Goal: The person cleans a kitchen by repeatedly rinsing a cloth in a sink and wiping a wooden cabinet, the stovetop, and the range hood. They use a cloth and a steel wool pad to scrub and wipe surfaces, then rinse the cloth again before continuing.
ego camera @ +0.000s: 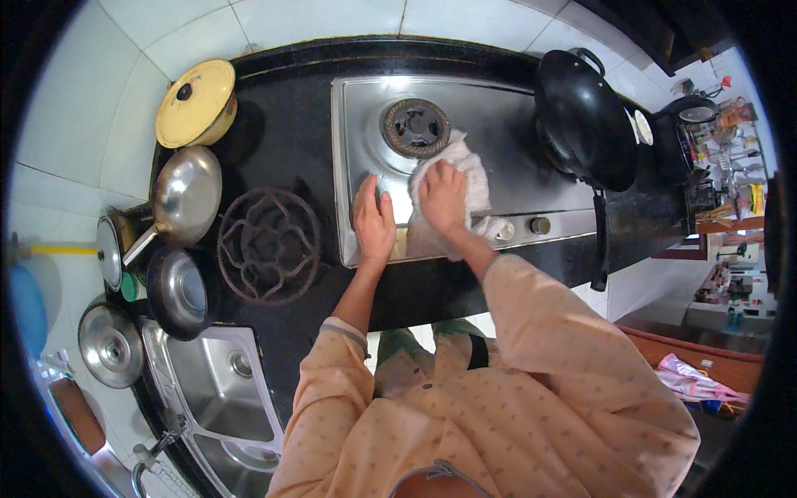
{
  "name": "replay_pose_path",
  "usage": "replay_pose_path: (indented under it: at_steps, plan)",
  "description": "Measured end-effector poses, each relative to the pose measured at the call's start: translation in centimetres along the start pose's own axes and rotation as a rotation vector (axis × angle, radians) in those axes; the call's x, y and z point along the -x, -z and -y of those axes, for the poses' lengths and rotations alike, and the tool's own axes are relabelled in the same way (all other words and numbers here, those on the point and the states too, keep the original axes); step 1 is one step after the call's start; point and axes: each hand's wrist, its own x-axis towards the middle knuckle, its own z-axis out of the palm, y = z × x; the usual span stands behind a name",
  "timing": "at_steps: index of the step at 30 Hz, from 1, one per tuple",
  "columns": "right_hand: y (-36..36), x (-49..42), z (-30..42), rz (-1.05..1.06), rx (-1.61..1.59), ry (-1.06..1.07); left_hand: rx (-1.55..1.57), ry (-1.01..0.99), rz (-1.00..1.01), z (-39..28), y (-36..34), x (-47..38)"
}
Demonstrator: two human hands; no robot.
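Observation:
My right hand (443, 196) presses a white cloth (476, 177) against a stainless-steel gas cooktop (498, 162), just below the burner (416, 127). The cloth is bunched under the fingers, and part of it reaches the burner's lower right side. My left hand (375, 227) is at the cooktop's front left, holding nothing, thumb apart from the fingers; whether it touches the steel I cannot tell. Along the front strip are a knob (540, 225) and a paler second knob (505, 231) beside the cloth. A round iron pan support (269, 247) lies off the burner, on the black countertop (286, 146).
A black wok (582, 118) covers the cooktop's right end, with a black handle (599, 243) projecting forward. At left stand a yellow lidded pot (196, 106), a steel wok (190, 196) and a frying pan (180, 292). A steel sink (221, 380) is at lower left.

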Motion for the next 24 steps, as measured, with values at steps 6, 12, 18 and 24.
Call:
replay_pose_path:
  at_steps: [6,12,18,24]
  plan:
    - [-1.1,0.5,7.0,0.25,-0.127,0.13,0.142,0.16,-0.09,-0.2,0.7,-0.2]
    - [-4.5,-3.3,9.2,0.304,-0.183,0.096,0.272,0.142,-0.203,-0.6,1.0,0.0]
    - [-5.5,-7.5,11.2,0.233,0.035,0.175,0.335,0.14,-0.25,-0.9,0.7,0.2]
    - [-1.2,-1.3,4.3,0.201,-0.374,0.341,0.193,0.163,-0.133,-0.4,0.7,0.1]
